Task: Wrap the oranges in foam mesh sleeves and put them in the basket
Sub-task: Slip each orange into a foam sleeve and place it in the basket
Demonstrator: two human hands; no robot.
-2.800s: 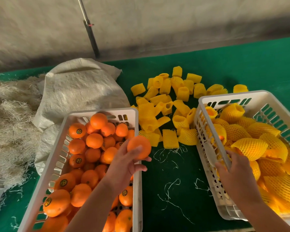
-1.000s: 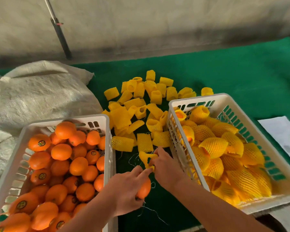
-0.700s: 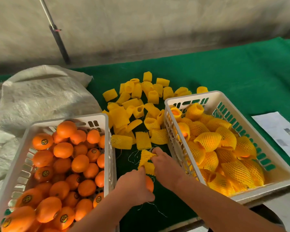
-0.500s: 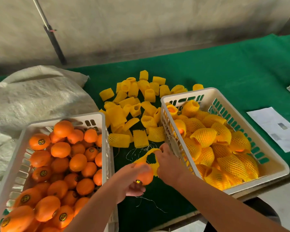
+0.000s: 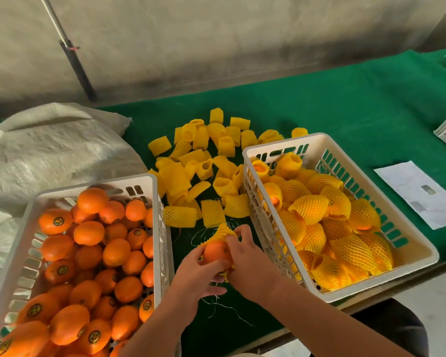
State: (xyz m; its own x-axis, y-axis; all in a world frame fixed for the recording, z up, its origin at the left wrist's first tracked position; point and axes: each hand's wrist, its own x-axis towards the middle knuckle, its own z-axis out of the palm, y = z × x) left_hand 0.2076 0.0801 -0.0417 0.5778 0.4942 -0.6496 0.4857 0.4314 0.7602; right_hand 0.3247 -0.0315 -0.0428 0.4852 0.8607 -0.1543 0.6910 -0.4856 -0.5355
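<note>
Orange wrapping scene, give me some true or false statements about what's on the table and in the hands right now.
1. Both hands hold one orange between the two baskets. True.
2. The right basket holds bare oranges. False: its oranges wear yellow mesh sleeves.
3. Loose sleeves lie on the green cloth behind the hands. True.
4. The held orange is fully covered. False: its sleeve bunches at the far end, leaving most peel bare.
5. The left basket is empty. False: it is full of unwrapped oranges.
</note>
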